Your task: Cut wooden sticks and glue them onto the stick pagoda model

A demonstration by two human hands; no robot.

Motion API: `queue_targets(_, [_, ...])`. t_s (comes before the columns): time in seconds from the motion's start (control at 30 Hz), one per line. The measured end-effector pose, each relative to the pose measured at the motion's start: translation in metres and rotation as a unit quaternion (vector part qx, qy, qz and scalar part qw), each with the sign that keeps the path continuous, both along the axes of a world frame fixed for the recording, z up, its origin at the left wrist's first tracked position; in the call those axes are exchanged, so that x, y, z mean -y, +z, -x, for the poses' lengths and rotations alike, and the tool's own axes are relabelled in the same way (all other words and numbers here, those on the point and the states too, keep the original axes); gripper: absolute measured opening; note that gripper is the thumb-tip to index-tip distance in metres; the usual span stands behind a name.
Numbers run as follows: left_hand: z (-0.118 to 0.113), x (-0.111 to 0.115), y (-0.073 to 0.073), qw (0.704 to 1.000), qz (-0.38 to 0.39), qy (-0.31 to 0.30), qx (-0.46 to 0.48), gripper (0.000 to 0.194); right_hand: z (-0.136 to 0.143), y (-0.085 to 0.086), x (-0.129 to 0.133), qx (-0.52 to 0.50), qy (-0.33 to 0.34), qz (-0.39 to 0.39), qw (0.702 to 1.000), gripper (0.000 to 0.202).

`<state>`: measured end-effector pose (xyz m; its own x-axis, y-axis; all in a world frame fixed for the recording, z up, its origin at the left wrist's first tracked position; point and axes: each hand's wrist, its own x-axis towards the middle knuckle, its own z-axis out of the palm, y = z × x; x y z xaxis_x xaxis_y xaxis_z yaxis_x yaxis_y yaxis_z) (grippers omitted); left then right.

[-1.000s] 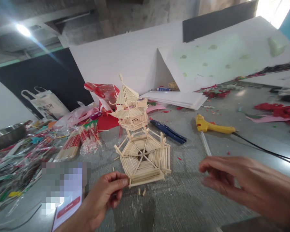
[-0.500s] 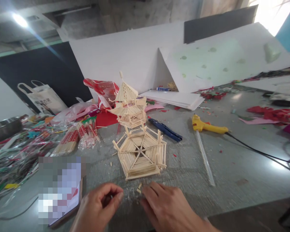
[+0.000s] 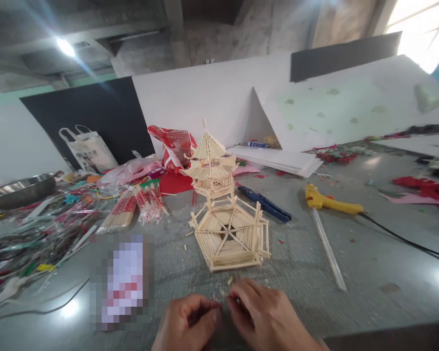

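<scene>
My left hand (image 3: 192, 321) is closed in a pinch at the table's near edge; whatever it may hold is hidden. Close beside it, my right hand (image 3: 269, 314) has its fingers curled down at the tabletop, and I cannot make out what is in them. A short stick offcut (image 3: 230, 281) lies just ahead of the right fingertips. Beyond both hands sits a hexagonal wooden-stick base (image 3: 229, 265) with spokes, upright posts and rails. Behind it stands a tiered stick pagoda (image 3: 212, 170) with a pointed roof.
Blue-handled pliers (image 3: 265, 202) lie right of the pagoda. Farther right is a yellow glue gun (image 3: 331, 201) with a clear glue stick and black cable. Bundled sticks (image 3: 119, 209), a blurred phone-like object (image 3: 126, 282), a metal bowl (image 3: 22, 190) and wrappers occupy the left.
The camera view has turned left, so the scene appears farther right. My left hand has come nearer to my right hand. Fewer stick offcuts show beside the right fingers.
</scene>
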<state>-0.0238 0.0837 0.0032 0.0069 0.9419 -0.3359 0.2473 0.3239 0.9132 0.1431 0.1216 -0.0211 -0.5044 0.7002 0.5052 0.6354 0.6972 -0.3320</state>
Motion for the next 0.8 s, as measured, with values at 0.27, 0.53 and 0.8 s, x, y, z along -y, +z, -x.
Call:
queue_targets(0.27, [-0.005,-0.005,0.003,0.991,0.016,0.034,0.132,0.049,0.004,0.007,0.008,-0.039,0.023,-0.013,0.999,0.022])
queue_targets(0.53, [0.0,-0.008,0.01,0.997,-0.021,0.06,0.044,0.046,0.013,0.019,0.006,-0.068,0.094,-0.049,0.992,0.026])
queue_targets(0.8, [0.016,-0.037,0.02,0.989,0.005,0.133,0.071,0.03,-0.004,0.006,0.002,-0.108,0.113,0.014,0.988,0.023])
